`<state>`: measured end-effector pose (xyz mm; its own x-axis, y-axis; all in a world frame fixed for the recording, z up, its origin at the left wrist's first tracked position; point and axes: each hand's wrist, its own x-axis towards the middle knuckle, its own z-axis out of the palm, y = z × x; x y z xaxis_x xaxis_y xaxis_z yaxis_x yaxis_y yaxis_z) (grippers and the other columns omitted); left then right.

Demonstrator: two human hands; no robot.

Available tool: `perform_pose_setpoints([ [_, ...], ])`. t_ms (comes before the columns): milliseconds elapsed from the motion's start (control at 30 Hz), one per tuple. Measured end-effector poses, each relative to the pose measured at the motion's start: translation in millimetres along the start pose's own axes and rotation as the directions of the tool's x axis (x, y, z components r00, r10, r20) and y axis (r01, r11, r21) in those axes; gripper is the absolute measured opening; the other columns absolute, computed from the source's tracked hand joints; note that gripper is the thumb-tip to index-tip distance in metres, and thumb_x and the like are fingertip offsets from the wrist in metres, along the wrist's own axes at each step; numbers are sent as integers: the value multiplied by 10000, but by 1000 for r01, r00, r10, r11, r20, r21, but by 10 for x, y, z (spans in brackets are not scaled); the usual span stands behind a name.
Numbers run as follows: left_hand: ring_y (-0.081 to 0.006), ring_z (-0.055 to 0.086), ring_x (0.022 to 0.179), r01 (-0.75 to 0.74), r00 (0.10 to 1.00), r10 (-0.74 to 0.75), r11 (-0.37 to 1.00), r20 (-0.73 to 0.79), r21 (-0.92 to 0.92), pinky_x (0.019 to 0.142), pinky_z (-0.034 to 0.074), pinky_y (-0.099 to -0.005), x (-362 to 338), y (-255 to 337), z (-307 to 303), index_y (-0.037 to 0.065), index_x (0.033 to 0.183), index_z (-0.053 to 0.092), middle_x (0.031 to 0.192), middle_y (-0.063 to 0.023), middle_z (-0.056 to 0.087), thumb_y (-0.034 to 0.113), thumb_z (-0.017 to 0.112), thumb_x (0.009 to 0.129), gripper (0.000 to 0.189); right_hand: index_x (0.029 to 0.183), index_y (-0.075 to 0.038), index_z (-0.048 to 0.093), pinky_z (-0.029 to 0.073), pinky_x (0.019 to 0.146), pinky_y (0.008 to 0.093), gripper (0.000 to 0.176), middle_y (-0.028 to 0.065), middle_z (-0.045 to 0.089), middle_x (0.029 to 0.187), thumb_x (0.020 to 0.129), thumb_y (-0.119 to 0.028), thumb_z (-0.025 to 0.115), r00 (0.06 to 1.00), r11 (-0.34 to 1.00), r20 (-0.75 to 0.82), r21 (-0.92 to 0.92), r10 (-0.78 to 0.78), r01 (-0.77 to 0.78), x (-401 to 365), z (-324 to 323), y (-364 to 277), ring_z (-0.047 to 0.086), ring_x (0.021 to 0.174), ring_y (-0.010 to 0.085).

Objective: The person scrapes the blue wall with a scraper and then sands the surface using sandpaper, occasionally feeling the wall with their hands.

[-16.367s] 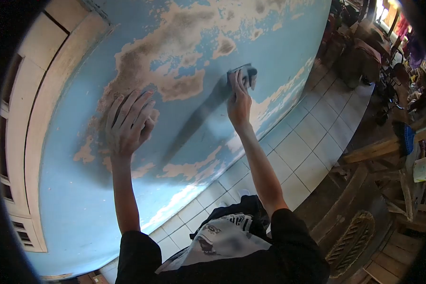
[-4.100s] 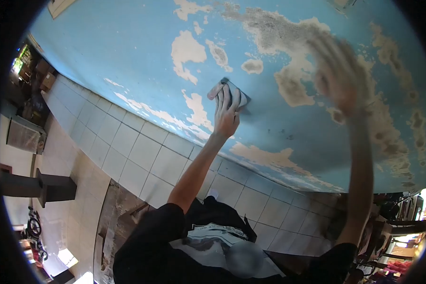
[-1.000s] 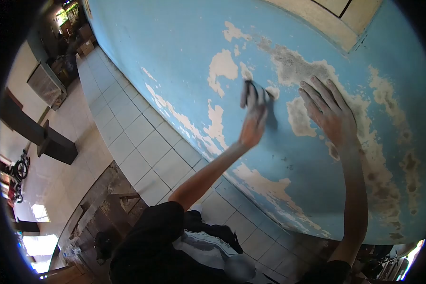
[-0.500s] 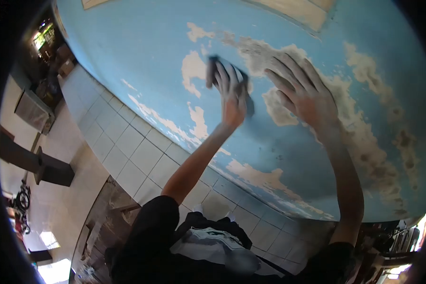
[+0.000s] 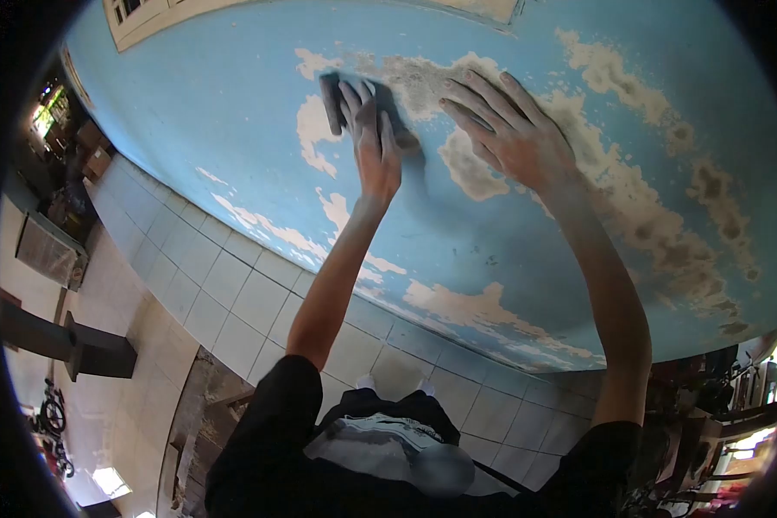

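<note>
A blue wall with peeled, pale and grey patches fills the upper view. My left hand grips a dark, flat block and holds it against the wall, beside a pale patch. The block's outline is slightly blurred, and my fingers cover part of it. To the right, my right hand lies flat on the wall with its fingers spread, over a rough grey-beige patch. It holds nothing.
Light floor tiles run along the wall's base. A dark pillar and a bicycle are at the left. Cluttered furniture stands at the lower right. A framed opening is at the top left.
The view has shifted, so the wall and both hands appear further left and a little higher. The block stays in my left hand, and my right hand remains on nearly the same patch.
</note>
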<state>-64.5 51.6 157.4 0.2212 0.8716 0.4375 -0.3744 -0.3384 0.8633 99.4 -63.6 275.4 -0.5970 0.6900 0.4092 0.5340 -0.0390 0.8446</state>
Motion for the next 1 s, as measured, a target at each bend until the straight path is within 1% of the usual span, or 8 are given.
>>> perform_pose_setpoints([
  [67, -454, 297, 1312, -322, 945, 292, 731, 150, 601, 1071, 242, -575, -286, -132, 289, 7, 1319, 428, 1431, -306, 263, 36, 504, 826, 500, 1395, -278, 402, 119, 1192, 372, 560, -87, 296, 1496, 890, -507, 478, 1000, 1000, -11, -3, 0, 0, -9, 26, -10, 219, 1399, 125],
  [100, -460, 290, 1312, -503, 804, 402, 65, 439, 862, 1068, 245, -579, -480, -227, 371, 10, 1322, 431, 1434, -306, 257, 39, 506, 827, 501, 1387, -275, 414, 122, 1192, 368, 554, -87, 306, 1492, 888, -504, 485, 1000, 1000, -30, -13, 3, -3, 2, 33, -6, 225, 1395, 120],
  [367, -481, 135, 1380, -304, 937, 350, 835, -15, 459, 1123, 154, -489, -67, -50, 298, -87, 1328, 391, 1472, -316, 197, 28, 456, 909, 440, 1355, -235, 461, 171, 1183, 351, 541, -75, 372, 1452, 872, -466, 538, 999, 1000, -50, -31, 2, -4, -4, 13, 21, 278, 1372, 124],
  [567, -493, 174, 1360, -590, 784, 346, 163, 515, 791, 1021, 241, -628, -441, -248, 357, -40, 1270, 475, 1433, -307, 273, 24, 424, 897, 381, 1341, -208, 476, 187, 1179, 342, 552, -63, 411, 1425, 846, -434, 575, 996, 1000, -87, 6, -10, 11, -52, -5, 42, 312, 1354, 126],
  [633, -504, 197, 1348, -304, 951, 285, 933, 119, 193, 966, 290, -633, -125, 153, 282, -23, 1255, 495, 1408, -319, 300, 27, 421, 898, 368, 1336, -204, 481, 187, 1179, 341, 547, -60, 416, 1422, 845, -424, 576, 996, 1000, -82, -7, -24, 24, -56, 9, 51, 319, 1351, 127],
  [800, -499, 454, 1170, -731, 612, 537, 102, 581, 675, 1016, 372, -511, -413, -13, 260, 29, 1307, 464, 1412, -298, 320, 59, 590, 779, 544, 1303, -189, 515, 218, 1170, 344, 495, -50, 444, 1403, 847, -372, 579, 992, 998, -130, 69, 4, 5, -74, 33, 35, 353, 1332, 132],
  [967, -471, 450, 1170, -384, 919, 376, 777, 122, 499, 973, 395, -553, 104, 101, -95, 9, 1224, 492, 1400, -315, 310, 60, 504, 844, 384, 1294, -179, 520, 264, 1154, 332, 477, -43, 459, 1389, 851, -346, 585, 994, 997, -107, 74, 0, 8, -100, 68, 29, 378, 1315, 133],
  [1000, -441, 425, 1209, -595, 766, 564, 440, 308, 673, 985, 389, -556, 5, 68, -19, 32, 1255, 477, 1402, -302, 310, 64, 509, 846, 411, 1289, -172, 522, 276, 1147, 328, 473, -39, 467, 1381, 851, -336, 589, 996, 997, -91, 71, 11, -5, -85, 23, 30, 392, 1304, 134],
])
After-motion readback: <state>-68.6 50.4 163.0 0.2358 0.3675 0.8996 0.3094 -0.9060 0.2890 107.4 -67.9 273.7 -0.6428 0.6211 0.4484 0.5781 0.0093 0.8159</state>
